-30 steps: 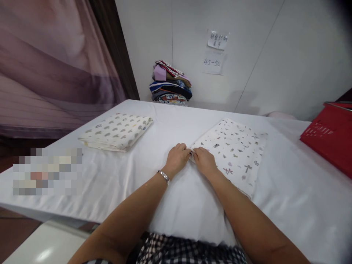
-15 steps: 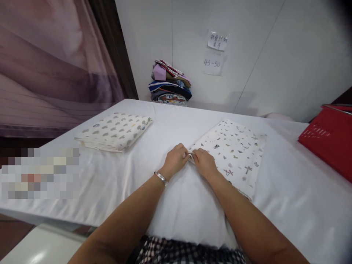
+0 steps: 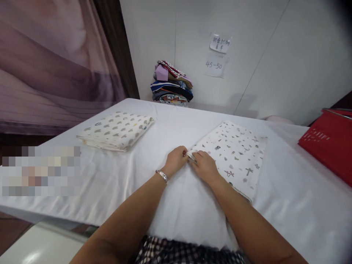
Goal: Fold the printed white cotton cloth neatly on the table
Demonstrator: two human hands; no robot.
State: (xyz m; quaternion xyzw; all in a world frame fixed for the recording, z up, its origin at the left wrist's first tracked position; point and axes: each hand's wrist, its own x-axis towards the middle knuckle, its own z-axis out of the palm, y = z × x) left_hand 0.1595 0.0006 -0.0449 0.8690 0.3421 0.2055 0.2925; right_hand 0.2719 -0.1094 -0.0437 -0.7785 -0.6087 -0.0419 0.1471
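Pinches layered corner of palm-print cloth (image 3: 236, 148) with left hand (image 3: 176, 161) and right hand (image 3: 205, 167) side by side, presumably to line up edges. Has the rest flat on bench (image 3: 170, 128), beyond and right of right hand, likely for support. Shows folded grey-print cloth (image 3: 117, 132) well left of left hand, apparently out of the way.

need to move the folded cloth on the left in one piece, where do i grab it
Probably by the near edge of the folded cloth, coming in low from the person's side and pinching every layer together: it lies flat, its stacked layers show along that edge, and nothing rests on top.
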